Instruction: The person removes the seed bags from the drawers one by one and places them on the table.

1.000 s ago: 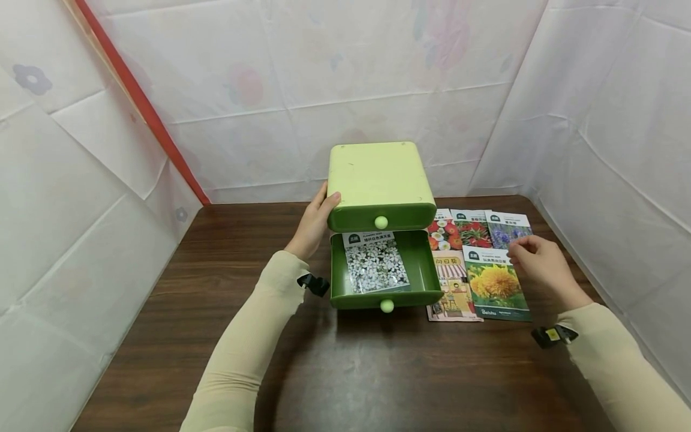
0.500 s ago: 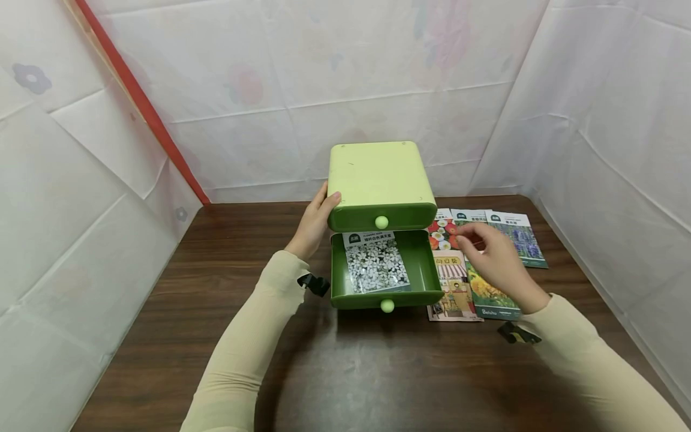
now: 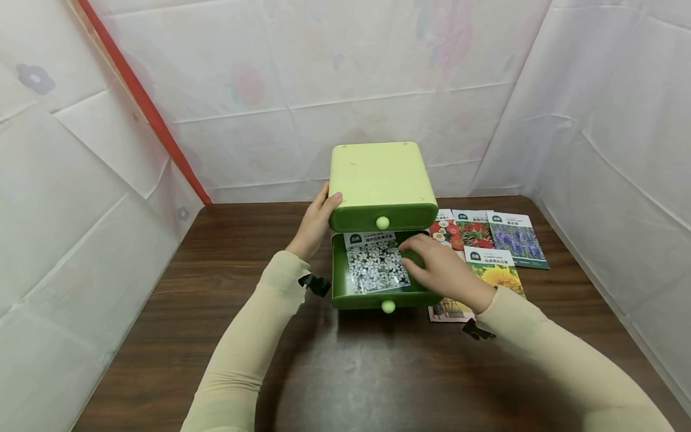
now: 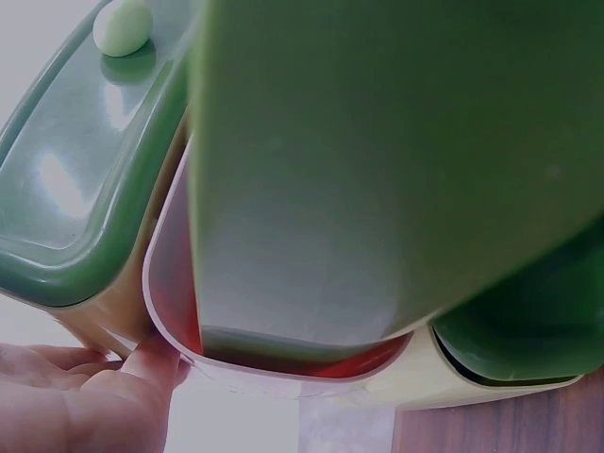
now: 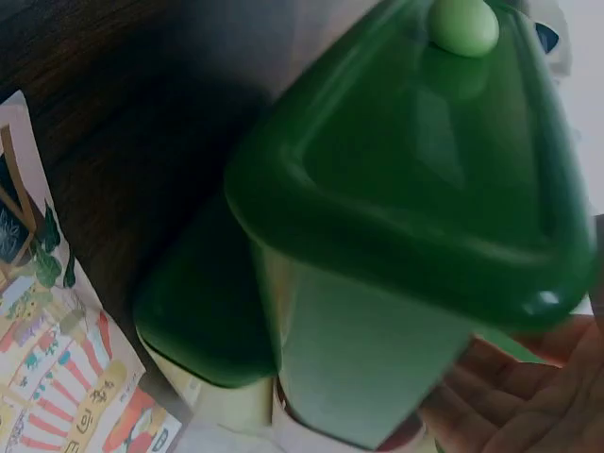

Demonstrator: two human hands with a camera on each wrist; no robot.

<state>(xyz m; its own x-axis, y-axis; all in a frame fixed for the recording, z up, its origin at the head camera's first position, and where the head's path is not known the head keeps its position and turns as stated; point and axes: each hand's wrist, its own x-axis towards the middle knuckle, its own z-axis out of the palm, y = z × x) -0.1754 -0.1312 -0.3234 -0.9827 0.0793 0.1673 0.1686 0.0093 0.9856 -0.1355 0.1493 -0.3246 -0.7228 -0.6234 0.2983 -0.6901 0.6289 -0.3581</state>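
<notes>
A small drawer cabinet (image 3: 380,171) with a pale yellow-green top stands on the table. Its middle drawer (image 3: 353,301), dark green with a round knob, is pulled out. Inside lies a seed packet (image 3: 378,267) picturing white flowers. My left hand (image 3: 313,225) holds the cabinet's left side, thumb at the upper front corner; in the left wrist view the left hand (image 4: 104,401) touches its side. Over the right part of the drawer is my right hand (image 3: 445,270), fingers loosely bent beside the packet. The right wrist view shows the right hand (image 5: 510,396) partly behind the drawer front.
Right of the cabinet lie several more seed packets: a yellow-flower packet (image 3: 496,273), a purple-flower packet (image 3: 518,240), a red-flower packet (image 3: 477,234), a red-and-white one (image 3: 445,231) and a pink illustrated packet (image 3: 450,311). White cloth walls (image 3: 345,78) enclose the table (image 3: 345,372).
My right hand has moved left from the packets on the table to above the open drawer. The purple-flower packet shifted slightly right early on. My left hand keeps its place on the cabinet.
</notes>
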